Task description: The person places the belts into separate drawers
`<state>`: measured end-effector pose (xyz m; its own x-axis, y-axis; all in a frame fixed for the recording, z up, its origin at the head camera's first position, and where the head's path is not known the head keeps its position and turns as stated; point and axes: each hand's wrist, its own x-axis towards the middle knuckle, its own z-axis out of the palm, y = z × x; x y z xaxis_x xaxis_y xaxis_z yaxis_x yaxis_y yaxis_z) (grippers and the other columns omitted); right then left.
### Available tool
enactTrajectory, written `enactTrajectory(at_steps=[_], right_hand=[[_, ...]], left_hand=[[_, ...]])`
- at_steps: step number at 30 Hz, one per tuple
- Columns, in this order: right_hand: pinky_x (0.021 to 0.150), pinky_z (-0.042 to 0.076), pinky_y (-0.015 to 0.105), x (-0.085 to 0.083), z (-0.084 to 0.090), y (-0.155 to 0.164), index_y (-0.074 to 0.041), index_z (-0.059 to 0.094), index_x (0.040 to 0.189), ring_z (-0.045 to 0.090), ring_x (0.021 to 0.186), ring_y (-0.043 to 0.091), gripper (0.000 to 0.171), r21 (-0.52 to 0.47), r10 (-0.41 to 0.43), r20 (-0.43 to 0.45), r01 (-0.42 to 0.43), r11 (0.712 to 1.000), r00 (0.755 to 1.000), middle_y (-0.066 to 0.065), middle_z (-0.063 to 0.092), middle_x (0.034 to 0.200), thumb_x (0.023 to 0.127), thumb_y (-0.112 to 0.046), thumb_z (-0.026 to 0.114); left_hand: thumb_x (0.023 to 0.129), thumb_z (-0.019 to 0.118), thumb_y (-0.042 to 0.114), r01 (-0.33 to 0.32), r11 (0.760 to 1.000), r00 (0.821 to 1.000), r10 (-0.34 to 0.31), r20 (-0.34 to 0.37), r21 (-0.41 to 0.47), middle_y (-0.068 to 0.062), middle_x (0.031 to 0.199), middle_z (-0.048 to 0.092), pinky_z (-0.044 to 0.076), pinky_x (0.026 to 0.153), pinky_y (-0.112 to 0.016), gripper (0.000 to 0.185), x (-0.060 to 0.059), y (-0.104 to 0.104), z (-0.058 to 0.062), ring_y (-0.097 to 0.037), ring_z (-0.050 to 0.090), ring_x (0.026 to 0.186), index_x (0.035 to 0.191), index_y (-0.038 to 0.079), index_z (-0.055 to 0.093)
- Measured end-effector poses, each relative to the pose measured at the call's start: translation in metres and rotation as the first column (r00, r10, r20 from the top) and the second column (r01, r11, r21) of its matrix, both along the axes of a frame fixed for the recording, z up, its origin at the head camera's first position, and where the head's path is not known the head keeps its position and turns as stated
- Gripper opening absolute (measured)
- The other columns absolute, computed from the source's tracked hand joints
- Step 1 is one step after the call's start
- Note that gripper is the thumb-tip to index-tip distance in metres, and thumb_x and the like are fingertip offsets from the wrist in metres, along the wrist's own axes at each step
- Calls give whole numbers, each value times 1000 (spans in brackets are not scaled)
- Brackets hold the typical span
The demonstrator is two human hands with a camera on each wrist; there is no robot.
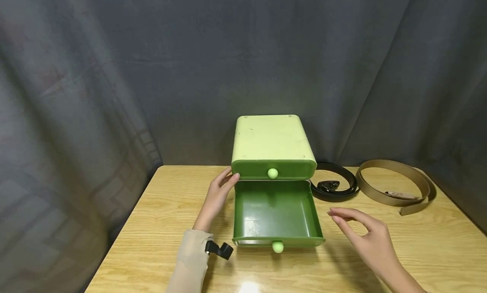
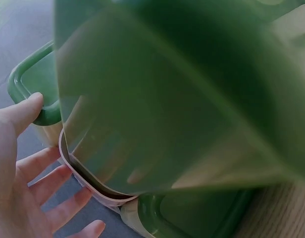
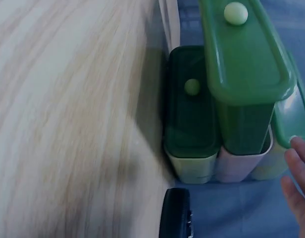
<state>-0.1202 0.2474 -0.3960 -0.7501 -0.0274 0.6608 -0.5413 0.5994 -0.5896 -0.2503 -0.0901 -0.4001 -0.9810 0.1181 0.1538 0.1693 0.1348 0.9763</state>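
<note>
A small drawer cabinet [image 1: 271, 136] with a light green shell stands on the table. Its middle drawer [image 1: 275, 212], dark green with a pale round knob, is pulled far out, and its inside is bare. The top drawer [image 1: 289, 169] is closed. My left hand [image 1: 218, 193] is at the cabinet's left side, thumb on the top drawer's front corner [image 2: 36, 82] and fingers stretched along the side. To the right of the pulled-out drawer my right hand [image 1: 370, 238] hovers, thumb and index fingertips close together with nothing visible between them.
A coiled black belt [image 1: 336, 196] lies right of the cabinet, and a coiled brown belt [image 1: 374, 195] beyond it. Below the pulled-out drawer is a closed bottom drawer [image 3: 192, 114]. A black device [image 1: 220, 249] is strapped to my left wrist. A grey curtain [image 1: 228, 73] hangs behind the table.
</note>
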Motion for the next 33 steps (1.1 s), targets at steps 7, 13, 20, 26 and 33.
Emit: enactTrajectory(at_steps=[7,13,20,26,33], right_hand=[[83,46,10,-17,-2,6,-9,76,105,64,93,-3,35,24,18,-3,-17,1000,1000,1,75,99,78,12,77],[89,41,9,-32,-3,16,-7,75,107,59,103,-6,39,34,16,26,-16,999,1000,-3,73,103,73,12,81],[94,34,6,-42,-9,35,-11,75,111,54,107,-10,35,27,-70,109,67,997,992,-4,71,108,79,1,81],[90,35,6,-50,-16,48,-13,75,113,53,104,-7,36,42,-88,124,84,996,988,-5,70,111,80,0,81],[88,34,7,-64,-20,59,-8,73,115,50,105,-9,34,76,-72,123,63,995,990,0,71,113,82,-3,80]], left_hand=[[98,61,38,-5,1000,1000,5,6,-2,-13,147,47,35,110,-51,58,1,-1,1,-30,47,133,148,12,47],[99,61,35,7,1000,1000,-7,11,10,-15,148,46,34,110,-52,58,6,2,4,-31,46,134,149,9,46],[99,62,34,15,1000,1000,-15,25,7,-13,150,45,34,111,-51,57,0,12,3,-30,46,134,148,11,47],[100,61,29,28,1000,999,-27,37,-6,-15,150,44,35,110,-52,56,-2,16,5,-33,46,133,149,7,45],[98,62,36,10,1000,1000,-10,7,9,-10,149,46,34,110,-51,56,-1,18,2,-29,47,133,147,13,49]])
